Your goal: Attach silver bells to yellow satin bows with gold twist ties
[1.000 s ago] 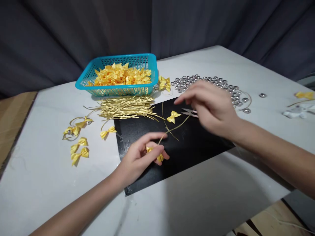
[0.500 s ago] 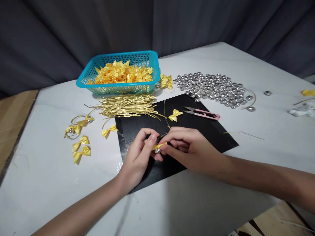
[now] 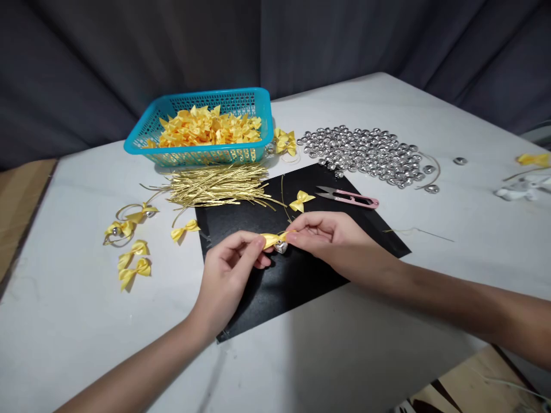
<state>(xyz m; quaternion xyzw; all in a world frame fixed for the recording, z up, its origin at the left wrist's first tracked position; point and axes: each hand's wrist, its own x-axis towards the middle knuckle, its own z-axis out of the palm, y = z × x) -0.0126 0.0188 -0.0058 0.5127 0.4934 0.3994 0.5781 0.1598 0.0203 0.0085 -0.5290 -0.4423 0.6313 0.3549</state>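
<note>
A yellow ribbon bow [image 3: 271,240] is stretched between my two hands above the black mat [image 3: 297,269]. From its middle hangs a silver heart-shaped bead [image 3: 281,246]. My left hand [image 3: 230,272] pinches the bow's left end between thumb and forefinger. The right end is pinched by my right hand [image 3: 333,238], whose fingertips partly hide it. Just beyond my hands, another yellow bow [image 3: 302,201] lies on the mat. Pink-handled thread snips [image 3: 350,198] rest on the mat's far right part.
A blue basket [image 3: 198,150] of yellow bows stands at the back, with a bundle of gold ties [image 3: 219,186] before it. Silver beads [image 3: 365,155] are piled at back right. Several loose bows [image 3: 136,272] lie left; a needle [image 3: 434,235] with thread lies right.
My hands have drawn slightly apart and up, showing more of the bow and the silver bead between them. The whole view has shifted a little.
</note>
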